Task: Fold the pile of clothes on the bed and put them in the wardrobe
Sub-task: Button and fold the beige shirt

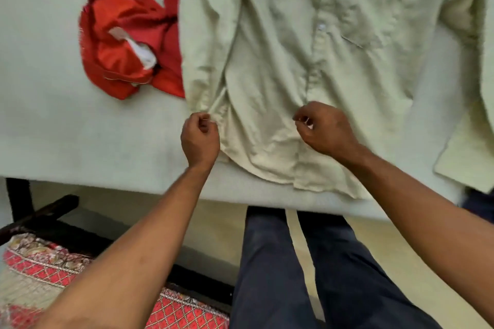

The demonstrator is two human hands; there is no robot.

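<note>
Patterned mat (pixel 40 267) lies below; red garment (pixel 128 43) touches shirt (pixel 280 48).

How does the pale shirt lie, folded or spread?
Spread: the shirt lies flat on the bed, buttons and pocket showing.

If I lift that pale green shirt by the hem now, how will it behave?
Probably floppy: the shirt lies creased and bunches where the left hand and right hand pinch it. Likely light, since the cloth wrinkles finely. Its sleeve may drag the red garment lying against it.
</note>
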